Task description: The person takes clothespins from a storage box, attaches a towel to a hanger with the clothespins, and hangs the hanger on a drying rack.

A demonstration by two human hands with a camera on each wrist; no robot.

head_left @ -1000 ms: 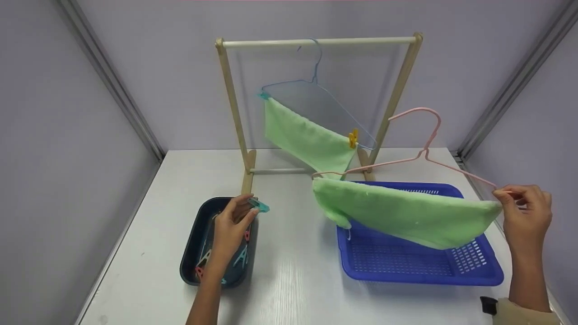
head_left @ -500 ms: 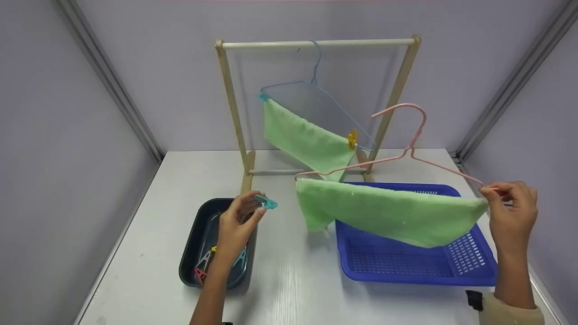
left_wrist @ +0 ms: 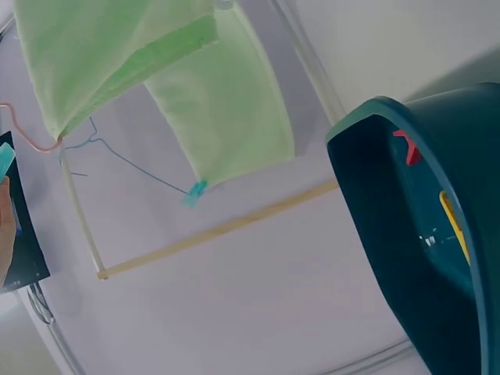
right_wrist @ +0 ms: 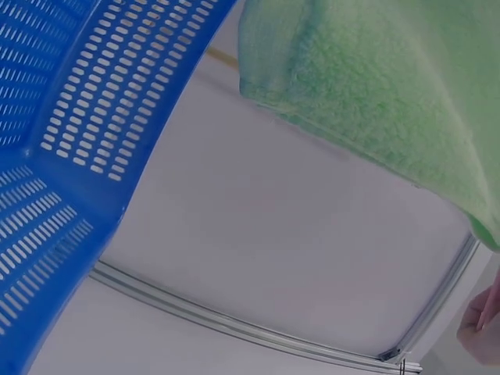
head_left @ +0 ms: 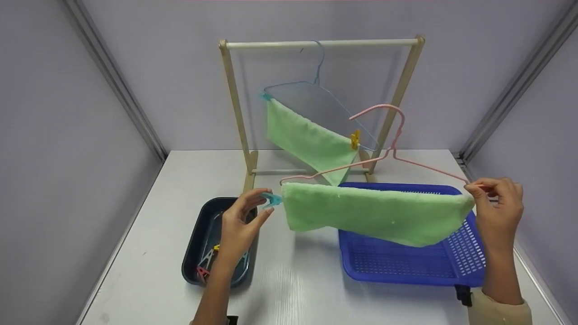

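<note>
My left hand (head_left: 239,228) pinches a light-blue clothespin (head_left: 272,199) between thumb and fingers, its tip at the left upper corner of a green cloth (head_left: 361,210). This cloth hangs folded over the lower bar of a pink hanger (head_left: 429,168). At the other end, my right hand (head_left: 499,207) pinches the hanger's right corner, close to the cloth's edge. In the left wrist view only a little of the clothespin (left_wrist: 6,158) shows at the left border. The right wrist view has the cloth (right_wrist: 367,86) large, with fingertips (right_wrist: 480,332) at lower right.
A wooden rack (head_left: 235,95) bears a blue hanger (head_left: 319,67) with another green cloth (head_left: 307,135), clipped by a teal clothespin (head_left: 266,96) and a yellow clothespin (head_left: 355,139). A dark tray (head_left: 186,266) with several clothespins stands left; a blue basket (head_left: 402,277) stands right.
My right hand has carried the pink hanger and green cloth leftward. My left hand has moved slightly right and up, bringing the clothespin to the cloth's left corner.
</note>
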